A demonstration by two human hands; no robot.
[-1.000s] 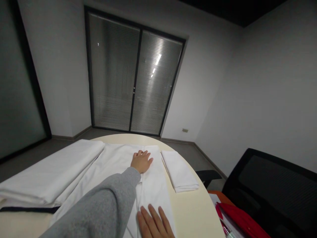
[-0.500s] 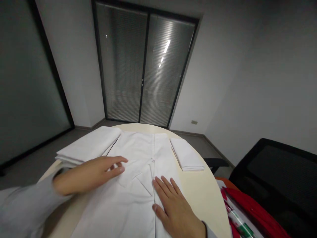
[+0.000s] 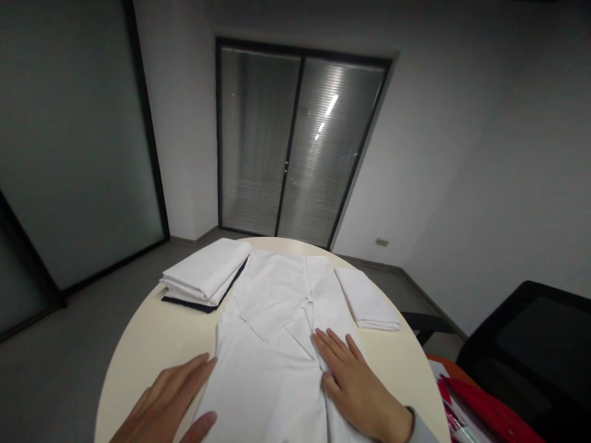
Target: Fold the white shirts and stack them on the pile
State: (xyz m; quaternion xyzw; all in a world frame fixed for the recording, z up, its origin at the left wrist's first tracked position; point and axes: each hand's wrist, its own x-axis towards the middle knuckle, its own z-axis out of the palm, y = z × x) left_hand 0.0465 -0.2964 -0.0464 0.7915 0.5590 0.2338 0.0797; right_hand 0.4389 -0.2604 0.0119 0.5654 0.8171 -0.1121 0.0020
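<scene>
We rest our right hand palm-down on the folded strip of the white cloth, fingers slightly spread, clamping nothing. Our left hand, thumb well apart from its fingers, is at the cloth's left edge; contact we cannot tell. The cloth lies creased on the round table, its long axis running away from us toward the glass doors.

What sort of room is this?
Probably an office or small meeting room: there's a black mesh-backed chair beside a round table, dark-framed glazing with blinds straight ahead, and a frosted-looking glass panel at left.
</scene>
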